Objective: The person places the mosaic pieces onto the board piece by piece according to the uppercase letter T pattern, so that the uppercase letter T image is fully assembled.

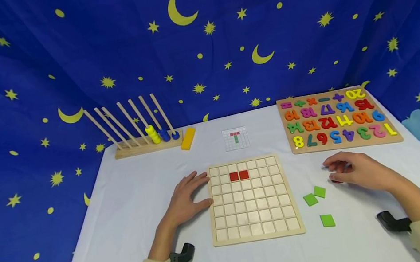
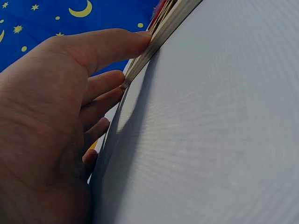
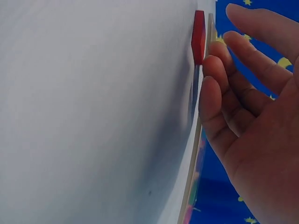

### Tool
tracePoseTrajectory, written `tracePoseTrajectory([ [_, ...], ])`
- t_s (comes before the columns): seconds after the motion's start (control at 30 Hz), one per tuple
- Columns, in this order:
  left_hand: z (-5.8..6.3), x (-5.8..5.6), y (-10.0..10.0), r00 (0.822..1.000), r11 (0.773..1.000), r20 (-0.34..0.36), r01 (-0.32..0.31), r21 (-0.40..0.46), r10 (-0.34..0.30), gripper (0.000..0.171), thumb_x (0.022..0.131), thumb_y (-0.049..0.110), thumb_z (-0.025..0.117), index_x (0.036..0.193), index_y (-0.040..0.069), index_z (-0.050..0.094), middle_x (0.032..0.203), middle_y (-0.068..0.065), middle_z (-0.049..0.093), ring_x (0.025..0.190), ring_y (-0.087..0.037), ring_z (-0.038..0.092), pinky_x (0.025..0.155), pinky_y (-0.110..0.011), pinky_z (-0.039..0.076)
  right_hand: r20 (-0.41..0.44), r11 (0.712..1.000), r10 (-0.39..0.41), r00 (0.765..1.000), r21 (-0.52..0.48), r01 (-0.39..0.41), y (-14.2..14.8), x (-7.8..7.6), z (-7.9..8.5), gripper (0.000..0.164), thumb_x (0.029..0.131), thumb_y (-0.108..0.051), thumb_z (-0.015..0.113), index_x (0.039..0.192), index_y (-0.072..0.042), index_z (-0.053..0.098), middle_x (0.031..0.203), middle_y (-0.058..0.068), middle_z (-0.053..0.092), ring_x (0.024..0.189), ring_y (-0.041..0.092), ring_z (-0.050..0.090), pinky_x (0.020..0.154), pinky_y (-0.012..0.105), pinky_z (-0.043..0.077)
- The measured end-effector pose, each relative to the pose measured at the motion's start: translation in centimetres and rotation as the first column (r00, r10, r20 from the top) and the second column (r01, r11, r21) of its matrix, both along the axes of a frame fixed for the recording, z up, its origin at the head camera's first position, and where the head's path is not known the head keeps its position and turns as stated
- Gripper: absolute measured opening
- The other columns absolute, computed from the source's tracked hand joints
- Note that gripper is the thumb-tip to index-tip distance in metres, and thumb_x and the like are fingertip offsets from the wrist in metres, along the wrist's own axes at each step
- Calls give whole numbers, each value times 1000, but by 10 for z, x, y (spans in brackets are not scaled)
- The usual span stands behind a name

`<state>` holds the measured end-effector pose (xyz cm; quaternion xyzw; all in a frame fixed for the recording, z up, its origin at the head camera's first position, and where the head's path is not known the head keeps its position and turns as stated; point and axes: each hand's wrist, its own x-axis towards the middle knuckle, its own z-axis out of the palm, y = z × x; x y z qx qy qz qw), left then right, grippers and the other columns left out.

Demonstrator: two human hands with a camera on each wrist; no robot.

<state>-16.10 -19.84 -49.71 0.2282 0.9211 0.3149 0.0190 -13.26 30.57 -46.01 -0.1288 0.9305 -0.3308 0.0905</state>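
Observation:
A wooden grid board (image 1: 259,237) lies in the middle of the table with two red square tiles (image 1: 238,175) side by side in its second row. Resting at the board's left edge is my left hand (image 1: 185,200), thumb and fingertips against the rim, as the left wrist view also shows. My right hand (image 1: 362,170) hovers low over the table right of the board, fingers loosely bent. Close by its fingertips a third red tile (image 3: 198,37) lies on the cloth, partly hidden in the head view. Three green tiles (image 1: 327,220) lie between board and right hand.
Behind the board lies a small pattern card (image 1: 242,144) with a red and green T shape. A wooden number puzzle (image 1: 347,145) stands at the back right. At the back left are a peg counter (image 1: 128,152) with beads and a yellow block (image 1: 188,139).

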Motion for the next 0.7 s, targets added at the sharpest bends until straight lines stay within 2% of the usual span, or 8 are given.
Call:
tracePoseTrajectory([
  [0.4,0,0,-1,1000,1000,3,-4,-5,4,66,80,47,75,138,24,54,146,14,41,142,-16,21,116,-42,11,34,996,26,999,79,-29,11,3,-2,38,79,-27,80,113,-17,67,88,-2,56,82,17,49,66,23,47],
  [0.7,-1,0,0,1000,1000,-4,-3,0,3,65,80,46,75,137,24,55,146,13,42,142,-17,22,116,-42,12,11,994,39,999,103,-40,9,4,-3,34,77,-20,81,107,-14,67,86,-3,54,82,17,48,66,23,47],
])
